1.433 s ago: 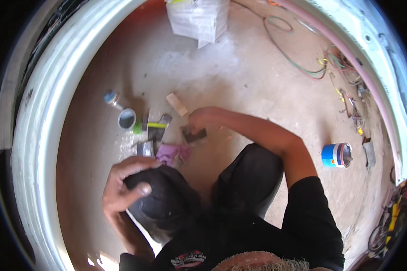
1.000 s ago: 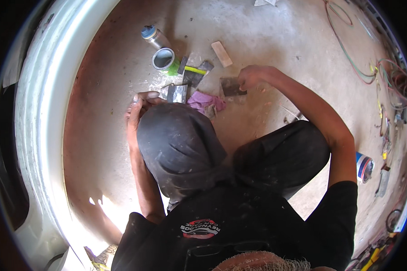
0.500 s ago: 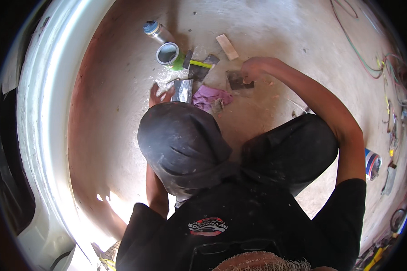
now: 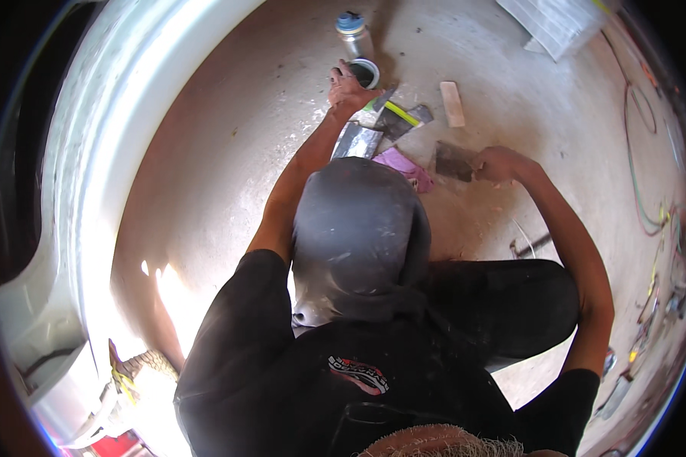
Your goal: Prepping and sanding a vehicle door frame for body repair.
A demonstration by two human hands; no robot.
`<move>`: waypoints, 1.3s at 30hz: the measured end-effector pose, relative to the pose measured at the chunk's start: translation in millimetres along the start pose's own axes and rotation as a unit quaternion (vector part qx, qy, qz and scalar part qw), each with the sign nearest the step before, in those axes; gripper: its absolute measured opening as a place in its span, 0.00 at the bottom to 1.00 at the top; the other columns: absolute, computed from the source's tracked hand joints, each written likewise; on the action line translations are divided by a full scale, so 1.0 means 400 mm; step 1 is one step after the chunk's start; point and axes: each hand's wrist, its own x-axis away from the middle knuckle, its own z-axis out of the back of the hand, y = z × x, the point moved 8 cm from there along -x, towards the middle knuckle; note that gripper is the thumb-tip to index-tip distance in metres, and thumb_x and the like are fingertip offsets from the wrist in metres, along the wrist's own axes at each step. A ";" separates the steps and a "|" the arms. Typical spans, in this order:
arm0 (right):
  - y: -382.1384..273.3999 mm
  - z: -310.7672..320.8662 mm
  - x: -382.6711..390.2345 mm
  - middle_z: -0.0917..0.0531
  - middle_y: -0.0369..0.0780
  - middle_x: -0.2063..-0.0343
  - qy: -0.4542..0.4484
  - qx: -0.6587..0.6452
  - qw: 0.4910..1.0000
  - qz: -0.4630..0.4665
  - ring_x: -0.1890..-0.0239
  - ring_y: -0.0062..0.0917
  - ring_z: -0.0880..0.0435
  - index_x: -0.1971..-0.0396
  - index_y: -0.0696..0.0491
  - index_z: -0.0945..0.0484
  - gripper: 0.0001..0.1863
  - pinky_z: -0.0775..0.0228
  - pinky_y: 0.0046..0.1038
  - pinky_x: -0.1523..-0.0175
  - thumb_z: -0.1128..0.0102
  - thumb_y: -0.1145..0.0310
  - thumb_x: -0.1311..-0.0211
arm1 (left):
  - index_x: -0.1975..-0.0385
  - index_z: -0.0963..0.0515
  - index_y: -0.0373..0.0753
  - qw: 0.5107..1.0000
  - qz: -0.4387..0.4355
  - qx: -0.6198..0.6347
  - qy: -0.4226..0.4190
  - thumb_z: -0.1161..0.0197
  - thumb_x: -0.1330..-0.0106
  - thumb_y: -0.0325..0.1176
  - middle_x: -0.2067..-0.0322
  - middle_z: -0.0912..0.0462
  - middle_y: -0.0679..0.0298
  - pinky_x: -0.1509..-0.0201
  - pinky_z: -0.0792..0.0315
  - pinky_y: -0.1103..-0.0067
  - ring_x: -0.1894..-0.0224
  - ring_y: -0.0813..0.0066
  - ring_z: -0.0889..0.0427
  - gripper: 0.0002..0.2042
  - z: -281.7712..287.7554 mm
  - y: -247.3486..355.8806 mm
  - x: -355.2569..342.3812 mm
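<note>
My left hand point(image 4: 347, 93) reaches past my knee to an open cylindrical container point(image 4: 364, 72) with a green lower part, fingers and thumb curled around its near side. Behind it stands a steel bottle point(image 4: 355, 39) with a blue lid. My right hand point(image 4: 494, 164) has bent fingers on the edge of a dark square sheet point(image 4: 453, 158) on the floor. Between my hands lie a shiny flat piece point(image 4: 357, 141), a dark blade with a yellow-green bar point(image 4: 402, 112) and a crumpled purple cloth point(image 4: 404, 167). A pale wooden block point(image 4: 452, 103) lies farther back.
A pale curved panel point(image 4: 84, 198) borders the left side. A white wrapped object point(image 4: 552, 23) sits at the back right. Hoses point(image 4: 631, 114) and small tools point(image 4: 648, 305) lie along the right. My knees point(image 4: 358, 228) fill the lower middle.
My left hand has moved from beside my left knee forward to the cylindrical container. My right hand remains by the dark sheet. The camera view has shifted, with my body turning slightly.
</note>
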 end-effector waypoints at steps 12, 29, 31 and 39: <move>0.004 -0.020 -0.042 0.12 0.47 0.66 -0.006 -0.009 1.000 0.023 0.67 0.35 0.11 0.58 0.53 0.14 0.15 0.19 0.36 0.61 0.35 0.61 0.41 | 0.29 0.44 0.29 0.978 0.151 -0.023 0.145 0.20 0.65 0.70 0.34 0.34 0.39 0.33 0.26 0.62 0.35 0.45 0.26 0.68 0.289 -0.494 -0.013; 0.029 -0.055 -0.103 0.12 0.49 0.67 -0.003 0.026 1.000 -0.012 0.64 0.46 0.13 0.68 0.53 0.12 0.17 0.24 0.46 0.57 0.35 0.54 0.43 | 0.24 0.55 0.29 0.906 0.203 -0.216 0.301 0.35 0.58 0.82 0.26 0.50 0.35 0.24 0.50 0.49 0.24 0.37 0.50 0.72 0.359 -0.806 -0.034; 0.052 -0.067 -0.079 0.12 0.49 0.67 -0.020 0.035 0.998 -0.039 0.64 0.45 0.13 0.68 0.53 0.12 0.17 0.24 0.45 0.57 0.35 0.54 0.43 | 0.27 0.43 0.29 0.929 0.042 -0.205 0.305 0.31 0.50 0.74 0.31 0.38 0.37 0.25 0.42 0.55 0.28 0.38 0.39 0.61 0.314 -0.606 0.028; 0.059 -0.064 -0.133 0.13 0.49 0.68 0.011 -0.014 1.000 -0.006 0.62 0.46 0.14 0.67 0.56 0.13 0.18 0.24 0.43 0.56 0.36 0.54 0.42 | 0.36 0.27 0.37 0.906 -0.402 0.110 -0.069 0.19 0.49 0.37 0.36 0.26 0.46 0.27 0.37 0.60 0.30 0.44 0.32 0.38 -0.101 0.048 0.483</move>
